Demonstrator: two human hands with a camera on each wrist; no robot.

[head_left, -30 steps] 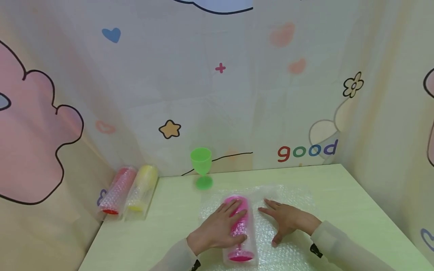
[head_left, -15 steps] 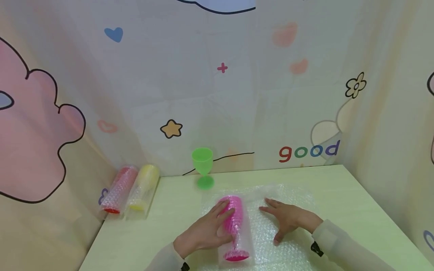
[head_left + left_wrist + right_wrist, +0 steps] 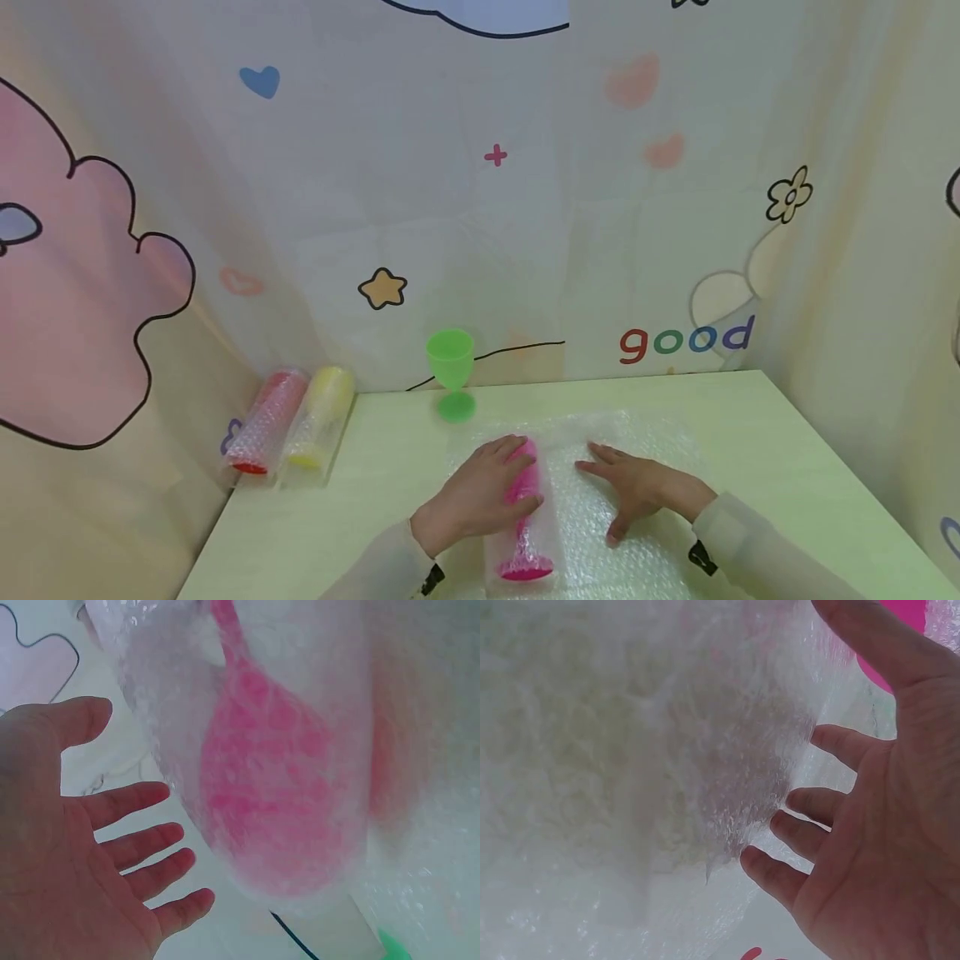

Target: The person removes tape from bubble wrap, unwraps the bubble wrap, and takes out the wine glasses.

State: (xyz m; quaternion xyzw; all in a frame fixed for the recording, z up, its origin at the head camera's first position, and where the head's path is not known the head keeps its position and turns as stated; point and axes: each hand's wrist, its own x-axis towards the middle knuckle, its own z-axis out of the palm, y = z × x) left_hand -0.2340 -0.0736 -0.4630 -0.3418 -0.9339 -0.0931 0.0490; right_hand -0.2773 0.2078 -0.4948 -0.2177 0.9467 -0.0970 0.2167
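Note:
A pink goblet [image 3: 525, 569] lies on its side in bubble wrap, its base toward the near edge of the table. My left hand [image 3: 480, 487] rests over its cup, covering part of it, with the thumb across the wrap. In the left wrist view, the left hand's fingers [image 3: 142, 844] are extended beside the wrapped pink cup [image 3: 270, 780]. To the right, my right hand [image 3: 641, 486] spreads its fingers on the flat bubble wrap sheet [image 3: 585, 542]. The right wrist view shows those fingertips [image 3: 757, 862] touching the wrap's edge.
A bare green goblet [image 3: 451, 358] stands upright at the back of the table [image 3: 390, 475]. Two bubble-wrapped bundles, one red [image 3: 268, 421] and one yellow [image 3: 322, 417], lie at the back left. A printed curtain [image 3: 487, 233] closes off the back and sides.
My left hand slides left off the goblet's top, then comes back right over it. The wrapped goblet has shifted slightly left. My right hand stays in place.

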